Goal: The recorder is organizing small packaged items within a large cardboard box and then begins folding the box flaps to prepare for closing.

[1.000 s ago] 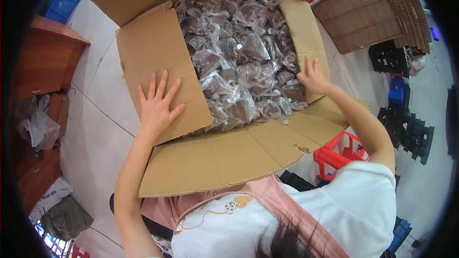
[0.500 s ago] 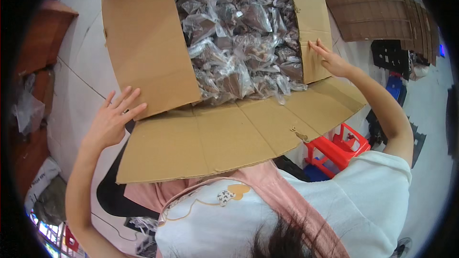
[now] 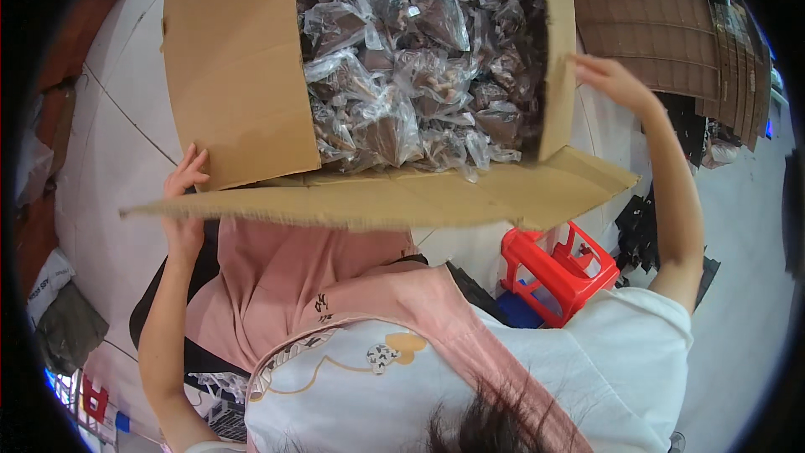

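A large cardboard box (image 3: pixel 307 176) in front of me is filled with several clear plastic bags (image 3: pixel 394 75) holding brown contents. At the near-left corner, my left hand (image 3: pixel 188 174) has its fingers stretched out against the left flap (image 3: pixel 239 75). The near flap (image 3: pixel 394 200) is tilted up and passes across that hand, hiding part of it. My right hand (image 3: pixel 614 82) touches the outer edge of the right flap (image 3: pixel 558 59) with extended fingertips, slightly blurred. That flap is tilted up and looks narrow from here.
A red plastic stool (image 3: pixel 560 273) stands on the tiled floor (image 3: pixel 126 109), right of my lap. Brown ribbed panels (image 3: pixel 650 42) lean at the far right, near black pieces (image 3: pixel 641 226). Reddish-brown furniture (image 3: pixel 71 42) stands at the far left.
The near flap has swung up from lying toward me. The right flap has tilted up, and my right hand has shifted from its face to its outer edge. My left hand has slipped partly behind the near flap.
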`<state>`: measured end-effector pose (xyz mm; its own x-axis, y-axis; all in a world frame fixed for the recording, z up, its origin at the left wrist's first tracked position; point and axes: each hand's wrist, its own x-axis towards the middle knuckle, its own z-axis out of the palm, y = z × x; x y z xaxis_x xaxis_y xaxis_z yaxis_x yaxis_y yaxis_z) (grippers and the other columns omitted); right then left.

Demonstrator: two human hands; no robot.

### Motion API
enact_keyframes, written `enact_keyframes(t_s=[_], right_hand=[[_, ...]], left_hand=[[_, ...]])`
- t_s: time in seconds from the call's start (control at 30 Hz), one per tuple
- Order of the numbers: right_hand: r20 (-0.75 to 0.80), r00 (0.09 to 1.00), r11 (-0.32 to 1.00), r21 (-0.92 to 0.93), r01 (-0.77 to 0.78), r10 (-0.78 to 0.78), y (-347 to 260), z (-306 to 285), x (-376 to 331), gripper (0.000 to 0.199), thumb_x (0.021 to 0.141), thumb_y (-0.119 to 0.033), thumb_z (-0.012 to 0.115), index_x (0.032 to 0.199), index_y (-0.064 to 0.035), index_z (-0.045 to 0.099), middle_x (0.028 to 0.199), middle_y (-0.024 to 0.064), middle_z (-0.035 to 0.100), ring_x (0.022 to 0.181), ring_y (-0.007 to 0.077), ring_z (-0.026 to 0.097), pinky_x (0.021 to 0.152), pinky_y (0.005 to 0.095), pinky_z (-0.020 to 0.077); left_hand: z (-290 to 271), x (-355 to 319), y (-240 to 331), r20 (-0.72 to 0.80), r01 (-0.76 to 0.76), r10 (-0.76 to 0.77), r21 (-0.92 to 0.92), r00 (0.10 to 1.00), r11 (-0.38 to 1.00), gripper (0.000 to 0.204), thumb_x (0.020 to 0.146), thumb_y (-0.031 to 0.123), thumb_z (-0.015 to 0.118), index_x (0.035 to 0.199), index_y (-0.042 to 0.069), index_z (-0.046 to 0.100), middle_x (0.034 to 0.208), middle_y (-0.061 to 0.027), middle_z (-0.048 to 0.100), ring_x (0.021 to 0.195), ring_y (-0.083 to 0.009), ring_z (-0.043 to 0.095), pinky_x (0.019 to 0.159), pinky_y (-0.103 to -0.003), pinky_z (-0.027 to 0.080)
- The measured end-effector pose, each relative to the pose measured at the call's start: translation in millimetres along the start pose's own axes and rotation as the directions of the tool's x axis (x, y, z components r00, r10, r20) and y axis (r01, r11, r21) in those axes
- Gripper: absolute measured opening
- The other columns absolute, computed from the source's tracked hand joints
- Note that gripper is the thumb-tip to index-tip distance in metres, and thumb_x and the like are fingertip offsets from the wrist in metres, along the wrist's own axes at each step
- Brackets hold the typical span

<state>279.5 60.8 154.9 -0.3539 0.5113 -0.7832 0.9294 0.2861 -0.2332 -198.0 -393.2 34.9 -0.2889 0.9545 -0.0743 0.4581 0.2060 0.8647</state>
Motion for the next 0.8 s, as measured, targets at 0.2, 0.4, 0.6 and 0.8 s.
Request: enact_keyframes(t_s=[0.2,0.4,0.6,0.8], right_hand=[[-0.953,-0.221,0.977,0.215,0.001,0.209,12,-2,-148,0.033,0.091,-0.020,0.046,0.100,0.0067,0.063,0.097,0.0174,0.066,0.086,0.0217,0.062,0.081,0.0329,0.0469],[-0.563,0.517,0.298,0.808,0.508,0.645,147,161,-116,0.032,0.090,-0.027,0.048,0.100,0.0006,0.060,0.098,0.0055,0.062,0.092,0.0179,0.056,0.082,0.0338,0.0424],[0.019,1.000,0.003,1.000,-0.019,0.004,146,100,-88,0.050,0.091,-0.033,0.047,0.127,0.0016,0.046,0.131,0.0157,0.048,0.116,0.0276,0.048,0.101,0.0403,0.0345],[0.303,0.951,0.327,0.906,-0.267,-0.064,100,91,-55,0.072,0.089,-0.046,0.051,0.145,-0.0132,0.020,0.139,0.0134,0.041,0.098,0.0194,0.053,0.094,0.0355,0.0404]], left_hand=[[24,-7,6,-0.236,0.246,-0.347,-0.370,0.908,0.896,0.046,0.085,0.025,0.064,0.120,-0.003,0.051,0.124,-0.0178,0.054,0.125,-0.0279,0.042,0.103,-0.038,0.031],[16,-11,-12,-0.072,0.162,-0.186,-0.258,0.980,0.953,0.041,0.086,0.026,0.060,0.120,0.003,0.052,0.132,-0.0199,0.048,0.131,-0.0286,0.035,0.108,-0.044,0.022],[-25,1,-24,0.353,-0.219,0.061,0.428,0.934,0.877,0.043,0.084,0.033,0.057,0.120,0.008,0.056,0.135,-0.0166,0.046,0.133,-0.0326,0.033,0.109,-0.048,0.021],[-23,-1,-3,0.297,-0.093,0.009,0.269,0.955,0.959,0.039,0.085,0.032,0.058,0.114,0.007,0.059,0.135,-0.0161,0.046,0.132,-0.0328,0.033,0.108,-0.045,0.024]])
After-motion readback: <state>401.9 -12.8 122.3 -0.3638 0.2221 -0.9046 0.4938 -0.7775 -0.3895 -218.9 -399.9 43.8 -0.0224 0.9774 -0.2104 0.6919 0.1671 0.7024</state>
